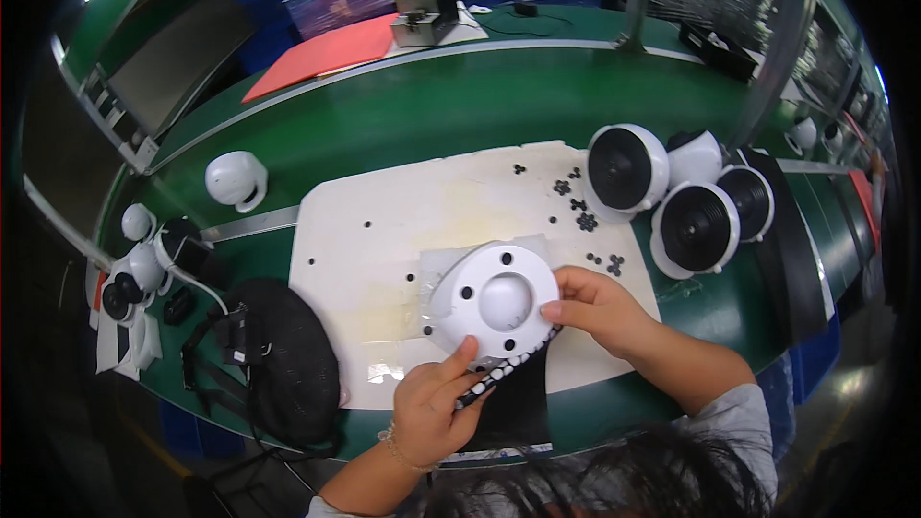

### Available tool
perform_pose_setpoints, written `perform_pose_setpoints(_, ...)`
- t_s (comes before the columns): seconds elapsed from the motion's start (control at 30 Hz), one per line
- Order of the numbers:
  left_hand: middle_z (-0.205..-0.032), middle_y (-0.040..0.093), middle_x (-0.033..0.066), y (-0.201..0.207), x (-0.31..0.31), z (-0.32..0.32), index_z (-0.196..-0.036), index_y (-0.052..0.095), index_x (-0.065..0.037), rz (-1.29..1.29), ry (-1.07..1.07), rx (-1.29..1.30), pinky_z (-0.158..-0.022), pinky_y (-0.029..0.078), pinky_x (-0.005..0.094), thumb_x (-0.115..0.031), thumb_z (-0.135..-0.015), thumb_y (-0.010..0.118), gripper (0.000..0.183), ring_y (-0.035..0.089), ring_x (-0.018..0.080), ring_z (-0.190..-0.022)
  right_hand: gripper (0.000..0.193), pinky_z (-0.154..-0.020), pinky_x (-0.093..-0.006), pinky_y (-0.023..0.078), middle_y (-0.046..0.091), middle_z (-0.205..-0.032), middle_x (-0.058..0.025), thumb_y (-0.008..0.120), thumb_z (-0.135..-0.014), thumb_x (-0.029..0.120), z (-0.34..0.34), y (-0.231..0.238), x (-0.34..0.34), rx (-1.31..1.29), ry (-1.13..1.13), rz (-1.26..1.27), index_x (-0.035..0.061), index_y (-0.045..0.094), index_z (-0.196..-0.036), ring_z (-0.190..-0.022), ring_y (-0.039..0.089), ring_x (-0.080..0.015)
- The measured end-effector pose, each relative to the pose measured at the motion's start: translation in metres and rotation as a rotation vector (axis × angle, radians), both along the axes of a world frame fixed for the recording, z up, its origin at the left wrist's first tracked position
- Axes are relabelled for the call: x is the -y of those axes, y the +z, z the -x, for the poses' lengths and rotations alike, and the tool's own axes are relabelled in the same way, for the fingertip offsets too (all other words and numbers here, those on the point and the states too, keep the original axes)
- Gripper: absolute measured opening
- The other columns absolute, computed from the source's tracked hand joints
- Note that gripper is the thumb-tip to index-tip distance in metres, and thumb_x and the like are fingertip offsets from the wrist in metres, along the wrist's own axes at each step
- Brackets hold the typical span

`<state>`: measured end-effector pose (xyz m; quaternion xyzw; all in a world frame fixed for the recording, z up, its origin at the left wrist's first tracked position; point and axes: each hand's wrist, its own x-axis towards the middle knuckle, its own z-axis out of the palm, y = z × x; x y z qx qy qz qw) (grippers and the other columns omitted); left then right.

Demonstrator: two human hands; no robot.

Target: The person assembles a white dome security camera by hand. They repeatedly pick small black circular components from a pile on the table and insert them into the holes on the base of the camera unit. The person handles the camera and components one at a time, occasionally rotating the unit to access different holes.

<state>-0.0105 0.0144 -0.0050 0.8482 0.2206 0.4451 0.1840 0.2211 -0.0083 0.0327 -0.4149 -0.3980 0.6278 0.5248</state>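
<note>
A white rounded housing (449, 312), its flat face up around a recessed round centre, is between my hands over the pale board. Three black round pads show on that face. My right hand (602, 309) is closed on its right edge, thumb on the face and fingers beneath. My left hand (430, 412) is closed on a narrow black strip (497, 376) with a row of white round spots; the left thumb rests at the housing's lower edge. The strip runs up along the housing toward my right fingers. Whether the right fingers also grip the strip is hidden.
The pale board (360, 278) has loose black pads (586, 222) scattered on it. White units with black round faces (695, 228) stand at right. One white unit (236, 180) and a black mesh round thing (293, 360) with cables are at left. A metal box (418, 27) sits at the back.
</note>
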Motion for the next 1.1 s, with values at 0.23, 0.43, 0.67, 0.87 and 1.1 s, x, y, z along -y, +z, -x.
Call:
perform_pose_setpoints(0.23,-0.123,0.051,0.0127,0.010,-0.005,0.010,-0.091,0.059,-0.001,0.024,-0.230,-0.051,-0.053,0.044,0.0303,-0.003,-0.056,0.061,0.035,0.053,0.0213,-0.057,0.020,-0.065,-0.0211,0.040,0.059,-0.082,-0.0014,0.058,-0.080,0.012,-0.020,0.020,-0.058,0.112,-0.240,-0.142,0.0000,0.058,-0.097,-0.072,0.052,-0.0076)
perform_pose_setpoints(0.43,-0.114,0.057,0.0145,0.025,0.005,0.017,-0.090,0.060,0.000,0.248,-0.180,-0.022,-0.061,0.047,0.0305,0.003,-0.064,0.065,0.026,0.059,0.0236,-0.068,0.019,-0.067,-0.0335,0.046,0.060,-0.087,-0.0092,0.053,-0.078,0.012,-0.031,-0.041,-0.182,1.682,-0.653,-0.822,0.0016,0.060,-0.092,-0.081,0.056,-0.0232)
perform_pose_setpoints(0.67,-0.098,0.062,0.0114,0.038,0.010,0.073,-0.099,0.059,0.000,0.573,0.229,0.159,-0.080,0.045,0.0268,-0.002,-0.075,0.065,0.025,0.060,0.0194,-0.087,0.017,-0.068,-0.0376,0.049,0.061,-0.089,-0.0098,0.049,-0.077,0.012,-0.040,-0.065,-0.232,2.160,-0.244,-0.343,0.0054,0.063,-0.083,-0.086,0.059,-0.0246)
perform_pose_setpoints(0.87,-0.098,0.061,0.0115,-0.012,0.007,0.111,-0.102,0.059,-0.001,0.692,0.188,0.360,-0.081,0.044,0.0252,-0.001,-0.078,0.063,0.025,0.059,0.0190,-0.091,0.022,-0.072,-0.0416,0.048,0.063,-0.095,-0.0122,0.047,-0.080,0.016,0.100,-0.026,-0.279,2.025,0.231,-0.502,0.0091,0.065,-0.091,-0.085,0.061,-0.0289)
perform_pose_setpoints(1.1,-0.092,0.063,0.0130,-0.023,0.008,0.113,-0.090,0.060,0.001,0.660,0.226,0.375,-0.080,0.047,0.0299,-0.002,-0.076,0.064,0.014,0.061,0.0215,-0.086,0.047,-0.099,-0.0414,0.028,0.050,-0.120,-0.0163,0.044,-0.087,0.043,0.260,-0.060,-0.332,1.341,0.195,-0.809,0.0080,0.052,-0.117,-0.114,0.044,-0.0312)
